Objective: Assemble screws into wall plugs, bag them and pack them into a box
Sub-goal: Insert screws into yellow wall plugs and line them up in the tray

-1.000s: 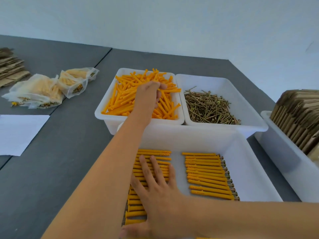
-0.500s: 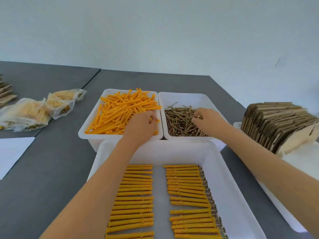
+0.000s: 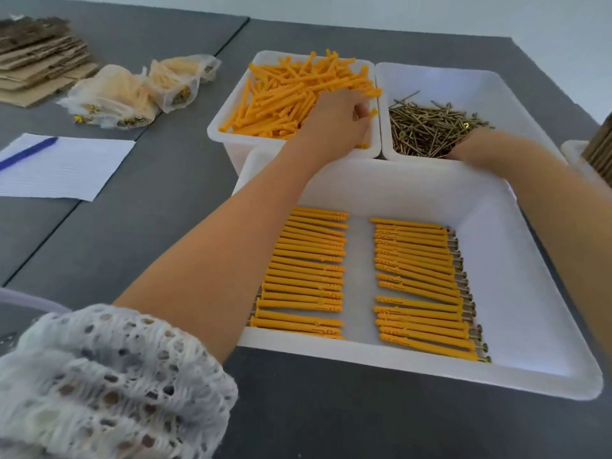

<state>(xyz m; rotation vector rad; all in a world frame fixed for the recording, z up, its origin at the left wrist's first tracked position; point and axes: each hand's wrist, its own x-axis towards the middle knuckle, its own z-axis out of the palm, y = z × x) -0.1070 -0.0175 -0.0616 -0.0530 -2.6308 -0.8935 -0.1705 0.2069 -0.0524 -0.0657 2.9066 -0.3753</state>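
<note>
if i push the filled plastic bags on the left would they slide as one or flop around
The filled plastic bags would probably flop and sag: the thin film looks soft and wrinkled. Their loose contents may shift rather than move as one block. They lie heaped against each other, so pushing one likely nudges its neighbour.

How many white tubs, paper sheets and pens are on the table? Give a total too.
White tubs: 4, one cut off at the right edge
Paper sheets: 1
Pens: 1
Total: 6
</note>
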